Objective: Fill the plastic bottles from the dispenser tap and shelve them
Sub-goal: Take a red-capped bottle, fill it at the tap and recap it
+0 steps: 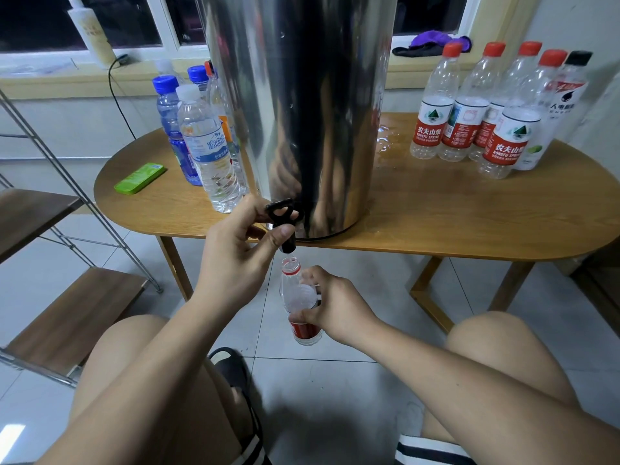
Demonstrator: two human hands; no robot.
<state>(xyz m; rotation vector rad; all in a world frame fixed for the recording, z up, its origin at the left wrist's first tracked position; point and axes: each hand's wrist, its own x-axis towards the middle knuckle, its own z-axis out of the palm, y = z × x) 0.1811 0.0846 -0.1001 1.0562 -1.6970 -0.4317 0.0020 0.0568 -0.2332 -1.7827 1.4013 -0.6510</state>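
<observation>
Fingers, right hand: the fingers are curled round the bottle's upper body. I judge this grip keeps the neck plumb under the spout.
Held bottle: dead centre, uncapped. Thin clear plastic with a red label and a red neck ring. The mouth is just below the spout, not touching it. I cannot tell the fill level.
Fingers, left hand: the thumb and forefinger pinch the tap lever, a black moulded loop, placed to meter flow.
Shelf: 8 o'clock, wire frame with wooden boards. I take it as the destination.
Table: oval, wood-grain top, with a puddle at 1 o'clock.
Dispenser: 12 o'clock, polished steel cylinder. It sits at the table edge so the tap overhangs the floor.
Capped bottles: 11 o'clock, blue and white caps, seemingly full.
Red-capped bottles: 1 o'clock, clustered. They look empty, and I judge them queued.
</observation>
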